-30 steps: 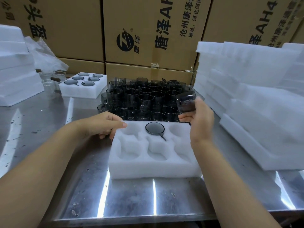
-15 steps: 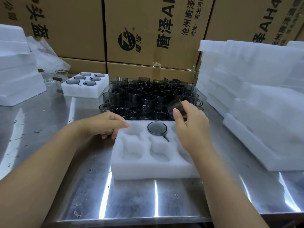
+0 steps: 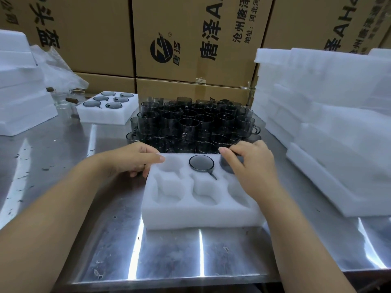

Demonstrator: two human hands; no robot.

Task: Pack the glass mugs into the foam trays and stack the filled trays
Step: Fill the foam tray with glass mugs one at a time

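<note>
A worker's right hand [image 3: 252, 166] curls around a smoky glass mug [image 3: 226, 167] at the back right pocket of a white foam tray [image 3: 201, 218], thumb and fingers wrapped over the rim. How deep the mug sits cannot be told, as the hand covers most of it. The left hand [image 3: 131, 159] holds the tray's back left corner, thumb laid flat across the top and fingers bent against the side. A second mug [image 3: 201, 163] already sits in the back middle pocket, its handle pointing toward the worker; the other four pockets show bare foam.

The tray lies on a scuffed steel table [image 3: 84, 229]. Just behind it stands a tight cluster of loose mugs [image 3: 190, 123], stacked two high in places. Farther back on the left sits a filled tray [image 3: 106, 108]. Piles of empty foam trays [image 3: 328, 123] rise on the right and more foam blocks [image 3: 19, 92] on the left, with printed cardboard cartons [image 3: 190, 39] walling the rear.
</note>
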